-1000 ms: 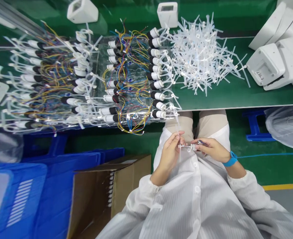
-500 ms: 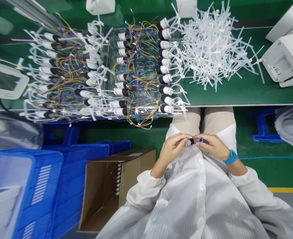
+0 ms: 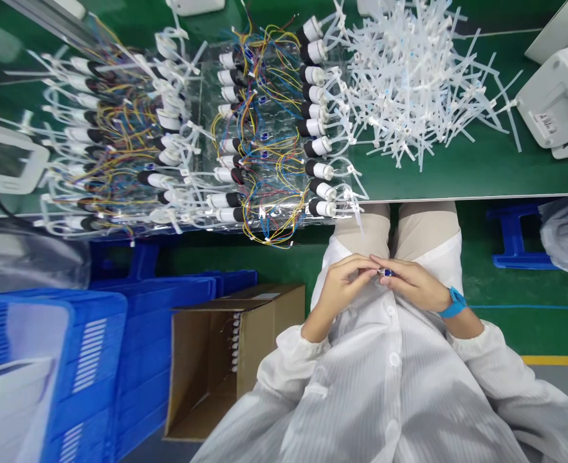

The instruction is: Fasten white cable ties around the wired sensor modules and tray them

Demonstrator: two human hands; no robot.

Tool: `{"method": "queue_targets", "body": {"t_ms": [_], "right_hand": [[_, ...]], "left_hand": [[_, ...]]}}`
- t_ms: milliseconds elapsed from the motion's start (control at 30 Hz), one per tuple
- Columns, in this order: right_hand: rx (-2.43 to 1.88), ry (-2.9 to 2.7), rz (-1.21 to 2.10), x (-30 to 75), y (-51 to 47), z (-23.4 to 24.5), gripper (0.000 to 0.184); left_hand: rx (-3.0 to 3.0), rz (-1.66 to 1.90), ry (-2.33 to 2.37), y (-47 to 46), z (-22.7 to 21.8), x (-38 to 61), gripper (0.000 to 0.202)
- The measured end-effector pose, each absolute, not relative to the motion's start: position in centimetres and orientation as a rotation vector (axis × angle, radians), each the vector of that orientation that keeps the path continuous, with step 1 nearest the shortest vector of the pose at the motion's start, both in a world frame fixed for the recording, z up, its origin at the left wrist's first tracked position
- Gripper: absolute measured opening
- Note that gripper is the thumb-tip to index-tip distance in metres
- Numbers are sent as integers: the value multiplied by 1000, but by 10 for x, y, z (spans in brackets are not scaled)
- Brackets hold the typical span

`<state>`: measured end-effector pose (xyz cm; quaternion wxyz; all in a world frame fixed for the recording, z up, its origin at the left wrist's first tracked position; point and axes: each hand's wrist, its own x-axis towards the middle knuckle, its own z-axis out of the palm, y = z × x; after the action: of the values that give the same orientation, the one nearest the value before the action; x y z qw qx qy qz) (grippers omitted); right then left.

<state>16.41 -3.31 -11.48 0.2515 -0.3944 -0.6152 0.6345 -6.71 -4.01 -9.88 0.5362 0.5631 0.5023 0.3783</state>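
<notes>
Over the lap (image 3: 426,225), the right hand (image 3: 416,283) pinches a blue part (image 3: 386,272) (whether the left hand (image 3: 342,285) grips, I cannot tell).

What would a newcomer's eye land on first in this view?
Probably the spiky pile of white cable ties on the green workbench, toward the right. Left of it, rows of black-and-white cylinders flank tangled coloured wires. Below the bench edge, the right hand pinches a small blue-and-silver part beside the left hand.
</notes>
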Motion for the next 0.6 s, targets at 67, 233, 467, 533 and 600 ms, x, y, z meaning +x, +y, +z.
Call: {"method": "queue_targets", "body": {"t_ms": [67, 233, 467, 533, 600], "right_hand": [[-1074, -1627, 1770, 165, -34, -115, 52], [-1096, -1542, 1858, 166, -34, -114, 51], [-1099, -1567, 1828, 166, -33, -114, 48], [-1080, -1595, 1839, 167, -32, -112, 48], [-1046, -1621, 1856, 167, -31, -110, 47]], "left_hand": [[1344, 885, 1187, -40, -98, -67, 17], [1315, 890, 1173, -42, -102, -67, 20], [1290, 850, 1213, -44, -102, -63, 14], [1278, 854, 1222, -45, -103, -62, 14], [1280, 844, 1211, -46, -104, -62, 15]]}}
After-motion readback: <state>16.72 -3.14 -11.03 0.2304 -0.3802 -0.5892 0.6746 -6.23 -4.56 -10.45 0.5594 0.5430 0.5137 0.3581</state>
